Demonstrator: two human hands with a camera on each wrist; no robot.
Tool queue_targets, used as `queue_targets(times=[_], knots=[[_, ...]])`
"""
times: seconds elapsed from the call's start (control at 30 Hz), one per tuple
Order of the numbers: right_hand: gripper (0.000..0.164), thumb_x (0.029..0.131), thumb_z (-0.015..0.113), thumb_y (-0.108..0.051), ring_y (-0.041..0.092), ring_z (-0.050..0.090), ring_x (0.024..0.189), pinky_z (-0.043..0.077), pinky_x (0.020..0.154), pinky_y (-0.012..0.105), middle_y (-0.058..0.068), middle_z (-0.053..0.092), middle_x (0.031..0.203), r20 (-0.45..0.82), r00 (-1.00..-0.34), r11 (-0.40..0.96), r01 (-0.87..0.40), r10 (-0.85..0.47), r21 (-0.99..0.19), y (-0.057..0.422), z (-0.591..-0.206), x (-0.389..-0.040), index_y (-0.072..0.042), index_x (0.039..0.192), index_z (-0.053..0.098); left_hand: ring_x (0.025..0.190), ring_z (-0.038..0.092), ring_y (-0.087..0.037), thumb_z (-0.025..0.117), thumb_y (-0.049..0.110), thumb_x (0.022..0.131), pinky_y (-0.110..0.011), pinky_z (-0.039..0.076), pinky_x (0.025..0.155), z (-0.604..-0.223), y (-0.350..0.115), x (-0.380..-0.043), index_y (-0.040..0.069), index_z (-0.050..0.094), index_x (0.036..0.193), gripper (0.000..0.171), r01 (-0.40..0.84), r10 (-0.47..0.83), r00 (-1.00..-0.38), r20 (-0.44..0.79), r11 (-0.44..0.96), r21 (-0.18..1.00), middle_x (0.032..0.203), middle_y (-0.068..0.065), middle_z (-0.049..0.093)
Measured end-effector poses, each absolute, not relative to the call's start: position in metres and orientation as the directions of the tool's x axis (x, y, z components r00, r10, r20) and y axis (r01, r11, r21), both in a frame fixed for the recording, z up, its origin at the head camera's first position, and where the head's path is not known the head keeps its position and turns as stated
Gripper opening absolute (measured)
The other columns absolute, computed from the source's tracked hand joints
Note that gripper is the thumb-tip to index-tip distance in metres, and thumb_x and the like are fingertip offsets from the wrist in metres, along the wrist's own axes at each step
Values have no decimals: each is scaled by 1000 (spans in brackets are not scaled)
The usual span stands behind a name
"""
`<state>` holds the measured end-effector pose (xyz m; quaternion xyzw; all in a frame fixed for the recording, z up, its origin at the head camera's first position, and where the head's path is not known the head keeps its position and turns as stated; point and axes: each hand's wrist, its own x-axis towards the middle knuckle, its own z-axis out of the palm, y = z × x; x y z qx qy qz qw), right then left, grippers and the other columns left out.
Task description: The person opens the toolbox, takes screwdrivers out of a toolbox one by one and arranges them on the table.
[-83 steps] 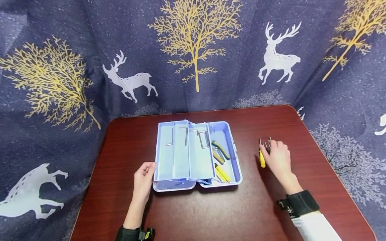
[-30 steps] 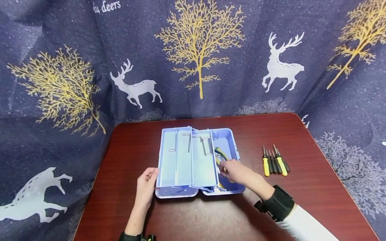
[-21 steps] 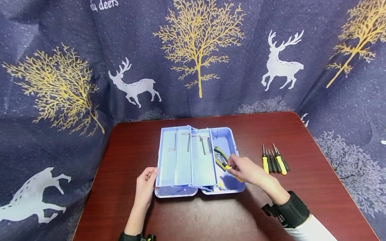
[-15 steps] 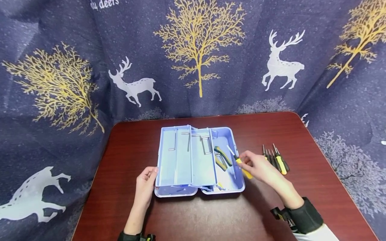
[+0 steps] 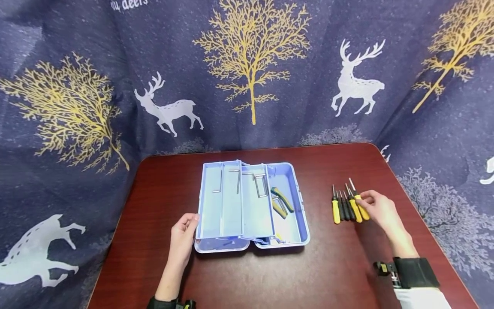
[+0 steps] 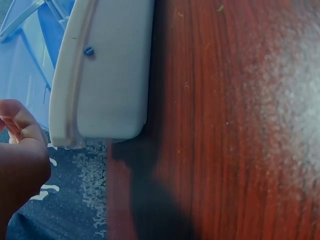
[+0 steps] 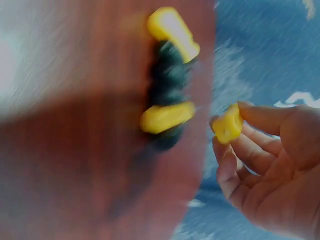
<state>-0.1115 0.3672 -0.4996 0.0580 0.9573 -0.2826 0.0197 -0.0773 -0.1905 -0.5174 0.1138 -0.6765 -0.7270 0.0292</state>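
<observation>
A light blue cantilever toolbox [image 5: 304,219] stands spread out on the table. My left hand [image 5: 183,234] grips the left edge of its raised tray [image 5: 208,219]; the left wrist view shows only part of that hand [image 6: 22,150], beside the box. My right hand [image 5: 382,210] pinches a yellow-handled screwdriver [image 7: 228,124] at the right end of a row of screwdrivers [image 5: 335,212] with yellow and black handles. In the right wrist view it appears raised above the table. Green-and-yellow pliers [image 5: 283,199] lie in the box's deep right compartment.
Several hex keys [image 5: 238,182] lie in the trays. Something yellow [image 5: 278,237] shows partly at the front of the deep compartment, under the tray's edge. The reddish-brown table [image 5: 270,279] reaches back to a patterned dark blue curtain [image 5: 270,133].
My right hand reached into the toolbox, drew out a yellow-handled screwdriver and carried it right to the row of screwdrivers. The left hand stayed on the tray's edge.
</observation>
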Motion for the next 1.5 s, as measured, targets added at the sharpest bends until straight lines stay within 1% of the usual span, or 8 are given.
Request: queue_targets(times=[0.23, 0.43, 0.63, 0.7, 0.8, 0.97, 1.33, 1.5], knots=[[35, 103, 62, -19, 50, 63, 93, 55, 73, 54, 36, 67, 106, -148, -967, 822, 255, 208, -510, 391, -526, -116, 13, 118, 60, 53, 52, -8, 56, 5, 106, -20, 42, 46, -519, -191, -76, -21, 56, 108, 26, -117, -198, -971, -132, -89, 989, 70, 4, 63], [34, 102, 62, -17, 49, 62, 96, 54, 73, 49, 36, 67, 110, -178, -949, 796, 317, 262, -516, 397, -538, -122, 13, 118, 60, 53, 52, -8, 56, 5, 106, -19, 42, 46, -520, -191, -76, -21, 56, 107, 26, -107, -201, -972, -125, -94, 990, 70, 4, 63], [41, 105, 58, -21, 52, 61, 103, 55, 79, 53, 38, 64, 118, -216, -940, 776, 341, 264, -530, 397, -538, -124, 15, 125, 59, 54, 53, -8, 54, 3, 106, -19, 42, 46, -521, -191, -78, -22, 55, 107, 25, -94, -199, -973, -114, -109, 990, 71, 4, 64], [41, 105, 58, -21, 52, 62, 103, 55, 78, 51, 38, 65, 118, -201, -945, 779, 326, 258, -536, 396, -537, -124, 15, 125, 59, 55, 54, -7, 54, 4, 106, -19, 42, 47, -521, -191, -79, -22, 55, 107, 25, -91, -197, -974, -111, -107, 990, 72, 4, 65], [39, 103, 59, -20, 51, 64, 101, 54, 74, 45, 37, 66, 116, -170, -952, 780, 305, 253, -547, 394, -537, -123, 14, 123, 61, 55, 53, -7, 54, 3, 105, -19, 42, 47, -521, -191, -79, -21, 56, 107, 25, -84, -198, -975, -104, -104, 991, 71, 4, 64], [34, 101, 60, -17, 48, 65, 95, 49, 69, 36, 36, 68, 112, -141, -955, 774, 294, 261, -561, 392, -539, -117, 12, 118, 63, 54, 52, -8, 54, 3, 105, -19, 41, 46, -522, -191, -79, -21, 56, 107, 25, -93, -197, -974, -113, -106, 990, 71, 4, 64], [31, 100, 59, -14, 40, 67, 89, 48, 66, 33, 32, 71, 105, -123, -954, 777, 293, 272, -556, 389, -538, -112, 12, 117, 64, 51, 49, -8, 54, 4, 105, -19, 40, 45, -520, -191, -78, -21, 55, 107, 24, -112, -196, -971, -136, -130, 985, 68, 3, 61], [32, 101, 59, -16, 43, 66, 93, 48, 67, 33, 33, 70, 109, -136, -947, 766, 316, 292, -560, 390, -538, -113, 11, 118, 64, 51, 50, -8, 54, 4, 106, -20, 41, 46, -520, -191, -78, -20, 56, 107, 24, -114, -196, -971, -138, -130, 985, 68, 3, 62]])
